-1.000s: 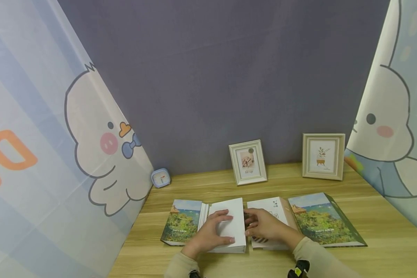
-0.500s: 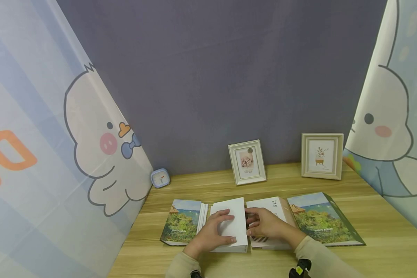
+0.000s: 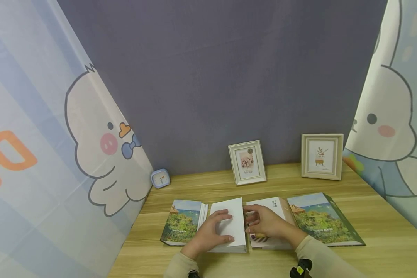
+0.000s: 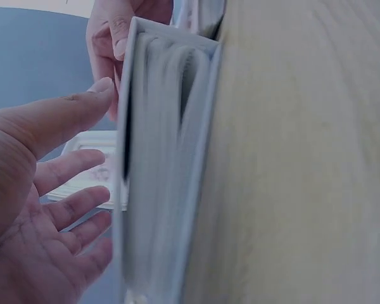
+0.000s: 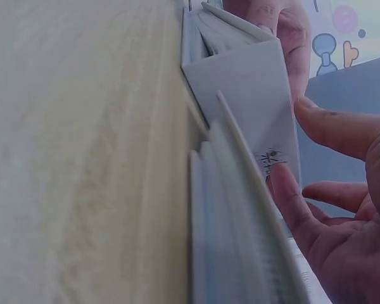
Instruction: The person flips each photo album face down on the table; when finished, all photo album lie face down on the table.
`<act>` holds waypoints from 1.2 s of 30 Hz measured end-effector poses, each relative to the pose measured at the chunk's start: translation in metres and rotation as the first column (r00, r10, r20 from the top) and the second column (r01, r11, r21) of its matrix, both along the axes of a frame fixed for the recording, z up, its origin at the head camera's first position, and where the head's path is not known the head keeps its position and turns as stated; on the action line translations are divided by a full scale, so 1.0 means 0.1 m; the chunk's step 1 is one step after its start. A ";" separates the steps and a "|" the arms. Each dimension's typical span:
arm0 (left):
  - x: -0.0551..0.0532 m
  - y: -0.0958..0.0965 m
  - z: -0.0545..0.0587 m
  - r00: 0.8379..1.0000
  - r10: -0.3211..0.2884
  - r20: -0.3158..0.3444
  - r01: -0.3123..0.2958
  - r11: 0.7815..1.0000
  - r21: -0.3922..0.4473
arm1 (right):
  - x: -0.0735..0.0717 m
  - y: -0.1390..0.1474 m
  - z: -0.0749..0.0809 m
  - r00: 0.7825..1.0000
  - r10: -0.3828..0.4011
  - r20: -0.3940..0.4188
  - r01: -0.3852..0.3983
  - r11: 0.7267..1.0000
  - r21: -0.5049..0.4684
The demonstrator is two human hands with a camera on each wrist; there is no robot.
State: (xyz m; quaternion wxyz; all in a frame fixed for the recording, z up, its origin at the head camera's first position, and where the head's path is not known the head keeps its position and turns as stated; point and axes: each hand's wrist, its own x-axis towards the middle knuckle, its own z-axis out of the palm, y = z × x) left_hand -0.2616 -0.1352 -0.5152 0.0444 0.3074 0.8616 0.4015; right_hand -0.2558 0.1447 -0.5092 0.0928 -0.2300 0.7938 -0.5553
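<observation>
Left hand [image 3: 210, 233] spread over white album [image 3: 237, 222], nearer table's [image 3: 142, 256] left edge; right hand [image 3: 265, 222] loose-fingered at spine [image 5: 240, 88]. Sideways push could bump tan-spined album [image 3: 279, 208] askew.

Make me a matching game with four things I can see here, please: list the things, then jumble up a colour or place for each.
Things
1. Small clock
2. Left hand
3. Right-hand picture frame
4. Rightmost photo album

Descriptions
A. Lies flat on the table, with a painted seaside cover
B. Pale blue, near the table's back left corner
C. Its fingers are spread over a white-covered book
D. Stands by the grey backdrop, showing a potted plant

Pairs: 1-B, 2-C, 3-D, 4-A
</observation>
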 end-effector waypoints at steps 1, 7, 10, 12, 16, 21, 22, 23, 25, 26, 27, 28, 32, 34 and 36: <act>0.00 -0.03 0.02 1.000 -0.005 -0.003 0.005 1.000 0.013 | 0.00 0.00 0.02 1.000 -0.010 -0.016 0.010 1.000 0.017; -0.06 -0.34 0.15 1.000 -0.004 -0.011 0.005 0.995 0.098 | -0.06 -0.02 0.14 0.996 -0.058 -0.069 0.062 0.996 0.056; -0.08 -0.54 0.21 0.998 0.055 -0.020 -0.052 0.990 0.132 | -0.10 -0.07 0.23 0.993 -0.076 -0.092 0.081 0.995 0.059; -0.08 -0.66 0.23 0.994 0.105 -0.015 -0.102 0.983 0.154 | -0.12 -0.13 0.28 0.990 -0.087 -0.108 0.094 0.994 0.063; -0.10 -0.89 0.24 0.983 0.181 -0.011 -0.174 0.960 0.218 | -0.15 -0.28 0.35 0.988 -0.092 -0.120 0.101 0.992 0.073; -0.10 -1.16 0.17 0.963 0.267 -0.039 -0.243 0.920 0.307 | -0.20 -0.50 0.37 0.987 -0.080 -0.141 0.095 0.990 0.100; -0.10 -1.21 0.16 0.956 0.290 -0.040 -0.263 0.910 0.321 | -0.21 -0.54 0.37 0.986 -0.079 -0.144 0.095 0.990 0.106; -0.10 -1.26 0.15 0.950 0.311 -0.032 -0.284 0.900 0.331 | -0.22 -0.58 0.38 0.986 -0.077 -0.145 0.093 0.989 0.111; -0.10 -1.35 0.14 0.937 0.351 -0.001 -0.329 0.879 0.345 | -0.21 -0.66 0.39 0.987 -0.067 -0.148 0.085 0.989 0.122; -0.10 -1.40 0.14 0.929 0.369 0.015 -0.350 0.868 0.353 | -0.21 -0.70 0.40 0.987 -0.061 -0.150 0.080 0.989 0.127; -0.10 -1.45 0.13 0.923 0.384 0.028 -0.368 0.858 0.358 | -0.21 -0.74 0.41 0.986 -0.056 -0.157 0.077 0.988 0.131; -0.10 -1.49 0.12 0.915 0.401 0.036 -0.387 0.850 0.358 | -0.20 -0.78 0.42 0.986 -0.051 -0.158 0.072 0.988 0.134; -0.09 -1.65 0.06 0.891 0.450 0.066 -0.444 0.829 0.339 | -0.18 -0.94 0.44 0.986 -0.024 -0.163 0.048 0.988 0.144; -0.08 -1.72 0.03 0.879 0.467 0.094 -0.470 0.819 0.330 | -0.18 -1.01 0.43 0.987 -0.016 -0.158 0.041 0.987 0.155; -0.08 -1.77 0.00 0.871 0.475 0.126 -0.488 0.806 0.336 | -0.17 -1.09 0.43 0.988 -0.010 -0.156 0.037 0.984 0.172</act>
